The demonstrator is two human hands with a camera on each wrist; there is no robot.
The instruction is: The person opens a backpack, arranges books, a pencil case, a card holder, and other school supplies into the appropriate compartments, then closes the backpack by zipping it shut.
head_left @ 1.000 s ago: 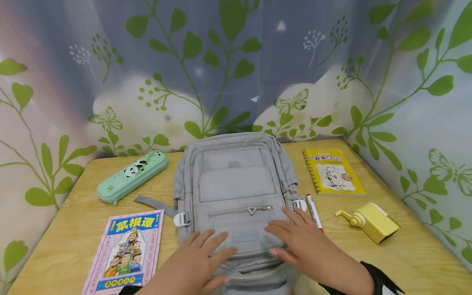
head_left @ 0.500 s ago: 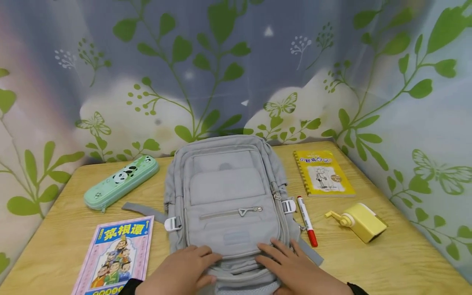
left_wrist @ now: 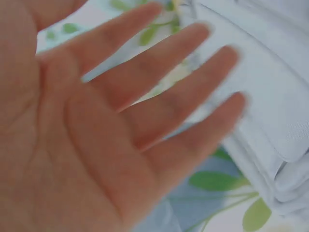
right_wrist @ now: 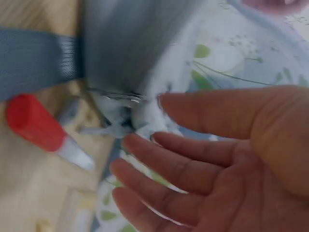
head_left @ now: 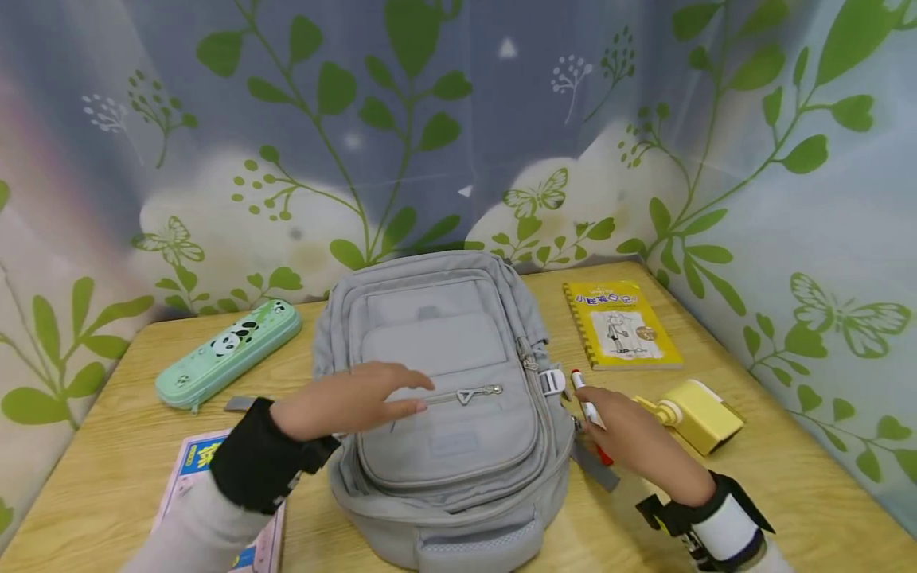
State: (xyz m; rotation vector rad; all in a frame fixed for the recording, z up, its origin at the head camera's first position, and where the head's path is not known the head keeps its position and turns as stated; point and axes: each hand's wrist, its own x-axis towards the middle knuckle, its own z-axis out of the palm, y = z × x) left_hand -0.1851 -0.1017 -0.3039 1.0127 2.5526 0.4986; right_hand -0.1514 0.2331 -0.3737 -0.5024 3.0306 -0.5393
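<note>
A grey backpack (head_left: 437, 346) lies flat on the wooden table, its front pocket and zipper facing up. Over its left side is my left hand (head_left: 351, 402), fingers extended and holding nothing; the left wrist view shows the palm (left_wrist: 96, 145) with fingers spread beside the bag. To the right of the backpack, my right hand (head_left: 630, 430) overlaps a white marker with a red cap (head_left: 604, 456) in the head view. The right wrist view shows that hand with relaxed fingers (right_wrist: 178, 169) and nothing in them, the marker's red cap (right_wrist: 36, 123) apart from the fingertips.
A green panda pencil case (head_left: 229, 350) lies at the back left. In front of it is a pink-edged book (head_left: 189, 461), partly behind the left forearm. At right are a yellow spiral-bound book (head_left: 623, 326) and a yellow crank sharpener (head_left: 702, 418). A leaf-patterned curtain (head_left: 401, 159) hangs behind.
Both hands have left the backpack's lower edge. The left rose to over its left side, the right moved right to the marker. The backpack's bottom end now shows in full.
</note>
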